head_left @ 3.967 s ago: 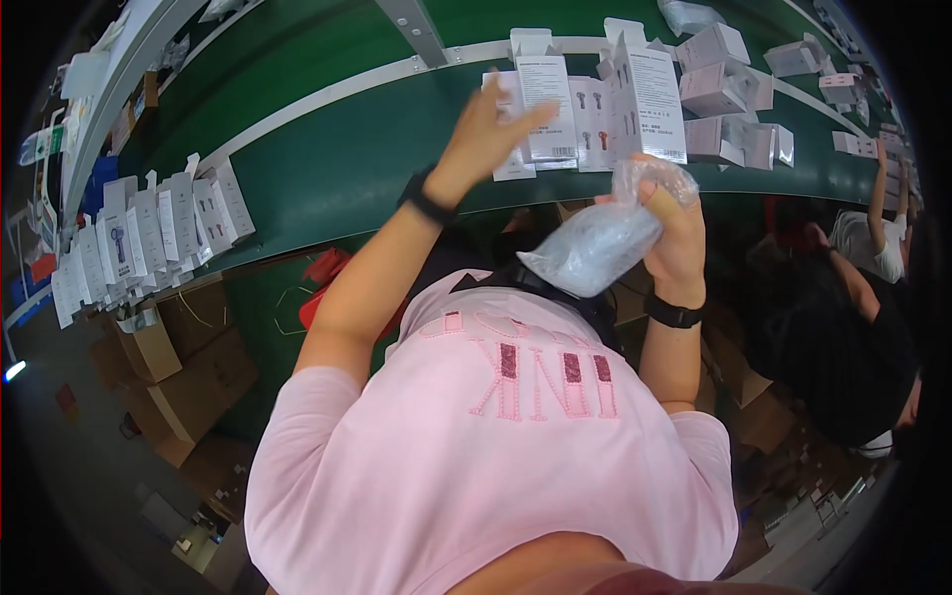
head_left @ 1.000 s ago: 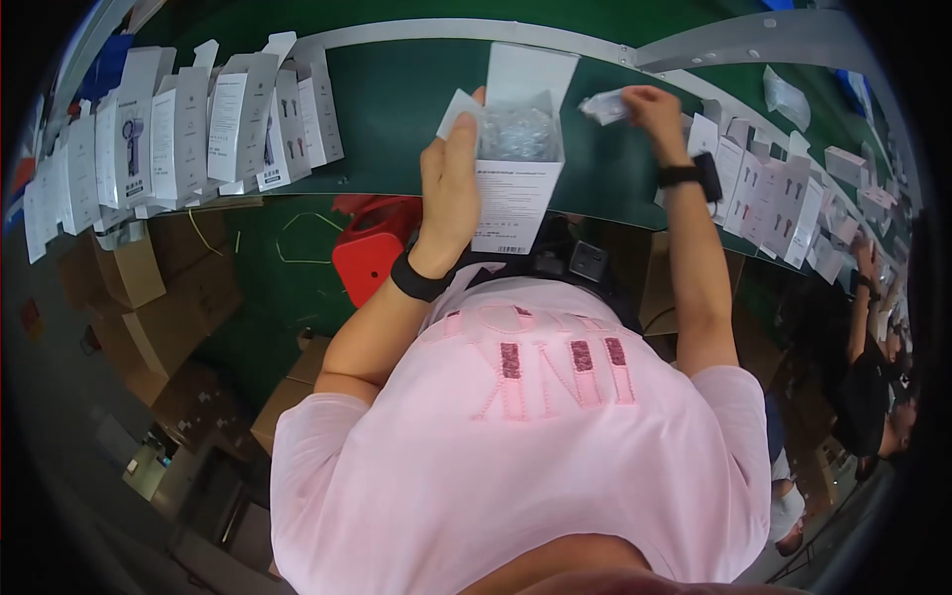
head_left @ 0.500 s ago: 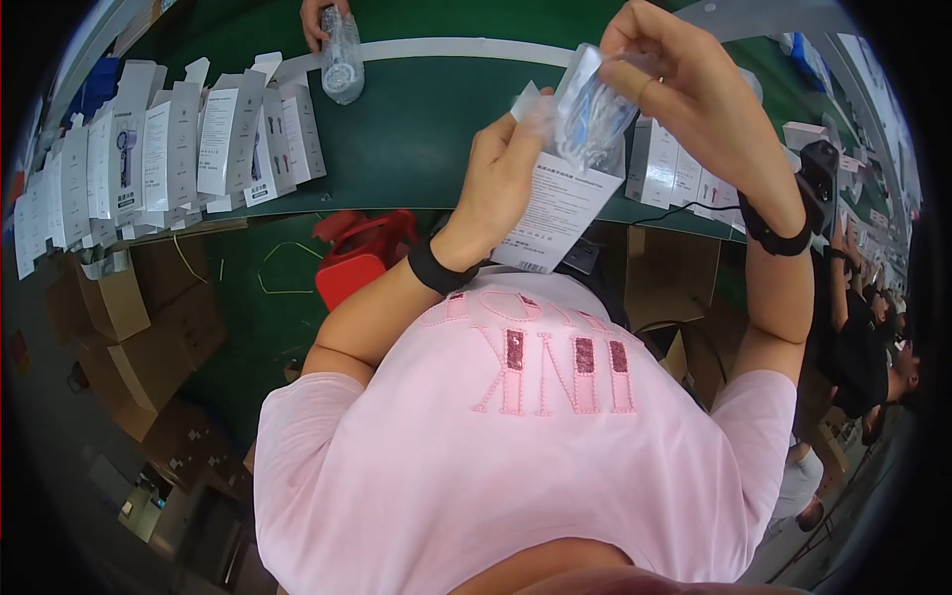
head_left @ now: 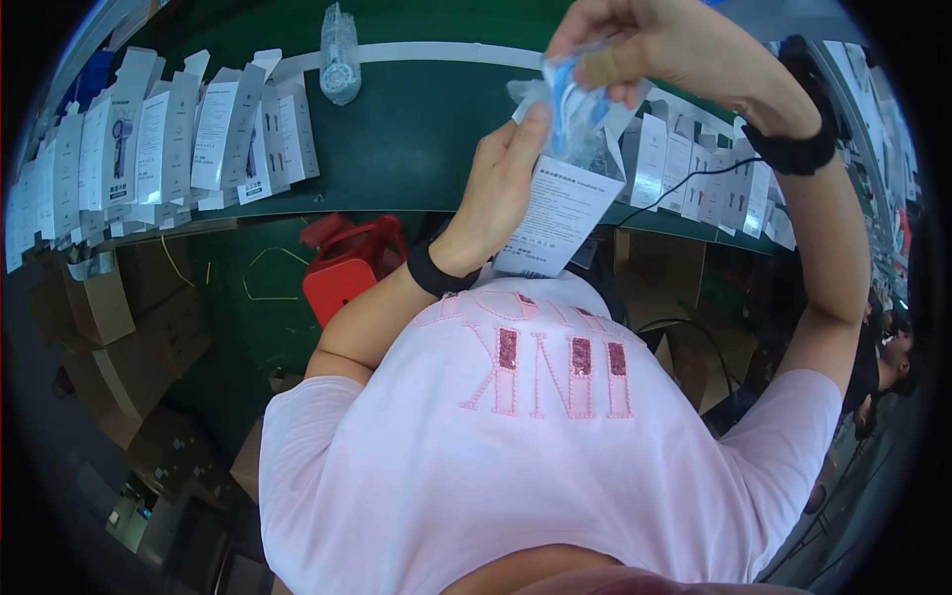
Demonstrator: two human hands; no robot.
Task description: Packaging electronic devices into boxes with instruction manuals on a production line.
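Observation:
My left hand (head_left: 504, 174) is closed round the side of a white printed carton (head_left: 560, 210), which stands tilted with its top flaps open. Above the carton's mouth, my right hand (head_left: 630, 55) pinches a clear plastic bag (head_left: 573, 104) with something blue and white inside. The bag's lower part sits in the opening; what lies deeper in the carton is hidden. On the green table, away from both hands, lies a handheld fan (head_left: 340, 74) wrapped in clear bubble film.
Rows of open white cartons stand on the table at the left (head_left: 164, 139) and right (head_left: 694, 174). A black cable (head_left: 684, 178) runs by the right row. Below are a red plastic stool (head_left: 352, 263) and brown cardboard boxes (head_left: 134, 367). People sit at the far right.
My right hand has moved left over the carton, and the bag has shifted with it. Another person's hand has left the wrapped fan at the far side.

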